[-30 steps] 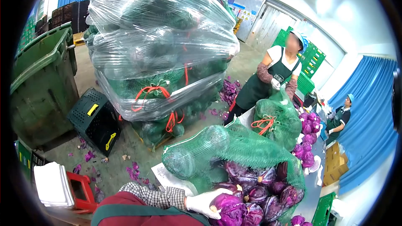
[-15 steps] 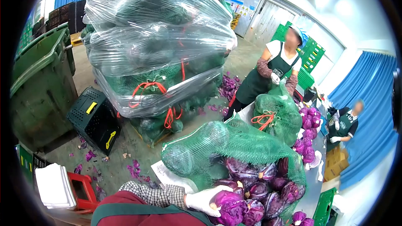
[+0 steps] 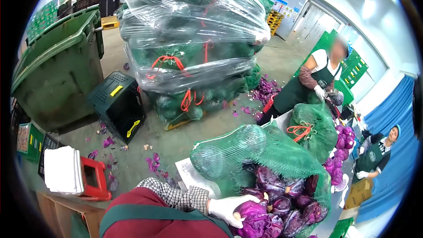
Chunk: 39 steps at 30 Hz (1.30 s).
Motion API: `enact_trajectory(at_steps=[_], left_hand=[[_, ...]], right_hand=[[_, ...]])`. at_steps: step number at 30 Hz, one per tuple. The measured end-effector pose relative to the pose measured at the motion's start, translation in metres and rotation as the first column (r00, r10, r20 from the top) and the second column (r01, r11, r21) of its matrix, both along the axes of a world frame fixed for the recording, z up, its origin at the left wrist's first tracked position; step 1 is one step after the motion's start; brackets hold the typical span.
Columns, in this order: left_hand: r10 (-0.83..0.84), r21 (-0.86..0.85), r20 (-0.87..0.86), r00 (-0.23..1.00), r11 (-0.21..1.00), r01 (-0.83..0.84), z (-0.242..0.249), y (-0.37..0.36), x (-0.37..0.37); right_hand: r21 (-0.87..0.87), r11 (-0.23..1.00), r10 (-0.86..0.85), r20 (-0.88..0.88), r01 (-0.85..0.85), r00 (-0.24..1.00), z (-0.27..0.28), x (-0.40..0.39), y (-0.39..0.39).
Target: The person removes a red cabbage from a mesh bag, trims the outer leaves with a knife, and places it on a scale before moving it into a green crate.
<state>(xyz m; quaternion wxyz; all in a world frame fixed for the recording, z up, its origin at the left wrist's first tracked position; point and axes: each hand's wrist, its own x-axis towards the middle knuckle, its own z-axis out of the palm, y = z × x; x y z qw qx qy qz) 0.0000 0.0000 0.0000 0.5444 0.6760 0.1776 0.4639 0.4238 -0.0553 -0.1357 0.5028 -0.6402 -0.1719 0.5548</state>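
my left hand (image 3: 230,209), gloved, is curled around a bright purple cabbage (image 3: 253,221) | my right hand is out of view, grip i cannot tell | just beyond my hold, darker cabbages (image 3: 281,205) in a green mesh bag (image 3: 269,147) | farther, a tied bag (image 3: 317,123), then a co-worker (image 3: 310,81)

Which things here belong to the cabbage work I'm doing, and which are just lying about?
Part of the work:
bright purple cabbage, in your left hand
darker cabbages beside it
green net bag holding the darker ones

Apparently just lying about:
dark crate on the floor
leaf scraps
red stool
big green bin
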Motion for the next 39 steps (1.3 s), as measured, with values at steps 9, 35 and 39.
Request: enact_trajectory(at_steps=[9, 35, 39], left_hand=[[-0.017, -0.024, 0.007, 1.000, 1.000, 0.017, -0.003, 0.007, 0.008], [-0.090, -0.076, 0.043, 0.995, 0.993, 0.093, 0.002, 0.004, -0.004], [-0.101, -0.085, 0.078, 0.992, 0.991, 0.108, 0.006, 0.001, -0.006]], right_hand=[[0.017, 0.999, 0.029, 0.027, -0.029, 0.999, -0.003, 0.001, 0.013], [0.030, 0.999, 0.020, 0.059, -0.022, 0.998, -0.011, -0.001, 0.010], [0.029, 0.999, 0.018, 0.066, -0.020, 0.998, -0.011, -0.003, 0.005]])
